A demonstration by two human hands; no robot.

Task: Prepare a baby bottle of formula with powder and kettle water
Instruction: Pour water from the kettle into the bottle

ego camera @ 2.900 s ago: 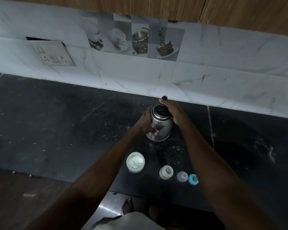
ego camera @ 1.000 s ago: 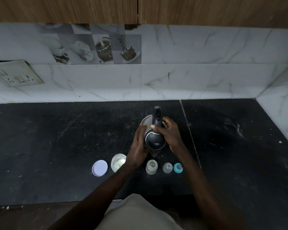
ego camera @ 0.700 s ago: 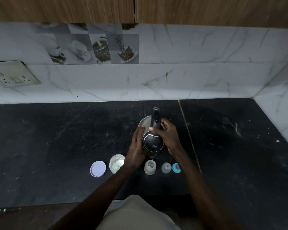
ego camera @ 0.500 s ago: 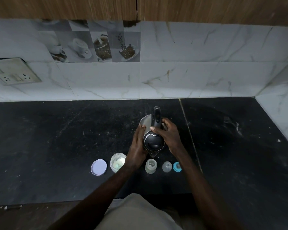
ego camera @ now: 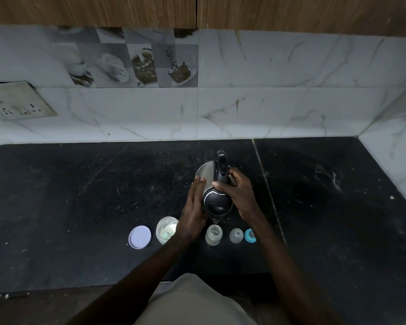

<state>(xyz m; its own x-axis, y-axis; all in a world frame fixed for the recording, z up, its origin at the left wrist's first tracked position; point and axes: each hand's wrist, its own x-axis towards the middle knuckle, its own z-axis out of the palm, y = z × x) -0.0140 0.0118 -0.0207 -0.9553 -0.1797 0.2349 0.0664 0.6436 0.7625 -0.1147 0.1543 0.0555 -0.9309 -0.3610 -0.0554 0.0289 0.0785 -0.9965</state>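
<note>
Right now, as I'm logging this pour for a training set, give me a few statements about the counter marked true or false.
1. The kettle is tipped with its spout above the open bottle. True.
2. The left hand holds the bottle. False: it presses flat against the kettle's side.
3. The right hand grips the kettle's handle. True.
4. The jar of powder has its lid on. False: the jar is open, and the lid lies on the counter to its left.
5. The blue ring lies on the counter, off the bottle. True.
</note>
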